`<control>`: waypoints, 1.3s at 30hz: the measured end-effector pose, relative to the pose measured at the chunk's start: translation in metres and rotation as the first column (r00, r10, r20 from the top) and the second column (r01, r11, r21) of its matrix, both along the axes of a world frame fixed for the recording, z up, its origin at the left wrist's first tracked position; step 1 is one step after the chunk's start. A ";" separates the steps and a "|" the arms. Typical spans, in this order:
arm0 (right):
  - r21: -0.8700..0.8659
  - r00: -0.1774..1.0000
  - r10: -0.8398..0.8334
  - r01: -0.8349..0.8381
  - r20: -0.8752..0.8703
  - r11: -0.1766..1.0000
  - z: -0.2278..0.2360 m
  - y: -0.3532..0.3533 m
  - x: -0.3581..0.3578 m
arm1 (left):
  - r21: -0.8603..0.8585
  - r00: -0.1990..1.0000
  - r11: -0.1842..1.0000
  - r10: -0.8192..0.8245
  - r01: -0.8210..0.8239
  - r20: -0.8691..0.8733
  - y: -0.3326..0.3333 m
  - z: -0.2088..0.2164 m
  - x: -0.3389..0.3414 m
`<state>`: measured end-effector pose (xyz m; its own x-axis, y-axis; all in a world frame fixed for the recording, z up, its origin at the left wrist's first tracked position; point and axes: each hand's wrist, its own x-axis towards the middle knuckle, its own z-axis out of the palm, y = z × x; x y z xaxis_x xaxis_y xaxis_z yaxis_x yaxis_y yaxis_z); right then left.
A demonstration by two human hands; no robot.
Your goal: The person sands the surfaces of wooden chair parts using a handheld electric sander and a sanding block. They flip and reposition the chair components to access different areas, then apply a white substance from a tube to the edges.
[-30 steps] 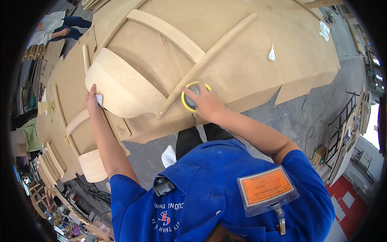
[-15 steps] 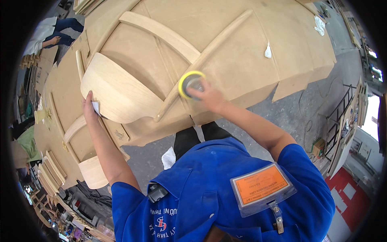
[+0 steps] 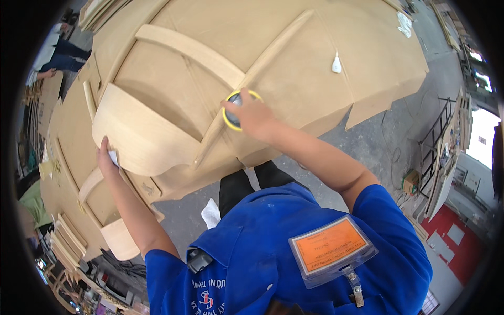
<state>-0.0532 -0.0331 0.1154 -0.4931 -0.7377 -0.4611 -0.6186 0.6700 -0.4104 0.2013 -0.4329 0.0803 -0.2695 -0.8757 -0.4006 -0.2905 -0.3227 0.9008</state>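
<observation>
A chair-like frame of pale wood lies on the covered table. My left hand (image 3: 106,157) grips the near left edge of its broad curved panel (image 3: 149,134), thumb up along the edge, with a small white piece of paper or cloth (image 3: 113,158) beside the palm. My right hand (image 3: 255,116) is closed over a round, yellow-rimmed black pad (image 3: 231,119), which rests against the long straight wooden leg (image 3: 278,46). Whether the pad's face lies flat on the wood is hidden. A curved rail (image 3: 191,51) meets that leg just beyond my right hand.
Brown sheeting (image 3: 294,97) covers the table and hangs over its near edge. A white bulb-shaped item (image 3: 336,64) lies to the right, and a crumpled white piece (image 3: 404,24) farther off. Another wooden frame (image 3: 118,239) is at left. A person (image 3: 60,55) stands at the far left.
My view has shifted, so the frame appears slightly farther left. My right hand, blurred before, is sharper and lies more over the pad, still at the leg. My left hand keeps its hold.
</observation>
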 end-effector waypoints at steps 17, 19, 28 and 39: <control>0.305 0.950 -0.204 0.272 -0.238 0.913 0.002 -0.042 -0.216 | -0.106 0.996 0.994 0.004 -0.013 -0.089 0.002 -0.007 0.001; 0.367 0.953 -0.167 0.254 -0.253 0.895 0.000 -0.052 -0.220 | -0.089 0.995 0.996 -0.003 -0.005 -0.095 -0.003 -0.010 0.005; -0.065 0.973 -0.191 0.184 -0.129 0.981 -0.018 0.018 -0.117 | 0.339 0.997 0.941 0.015 0.013 -0.079 -0.077 -0.015 0.000; -0.327 0.782 -0.614 0.555 -0.109 0.765 -0.028 0.100 -0.090 | -0.158 0.996 0.987 0.025 -0.011 0.082 -0.047 0.025 0.014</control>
<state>-0.1430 0.0669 0.0878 -0.9261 -0.3512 -0.1381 -0.2281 0.8124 -0.5367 0.2152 -0.4802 0.1054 -0.2245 -0.9341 -0.2775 -0.3620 -0.1844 0.9138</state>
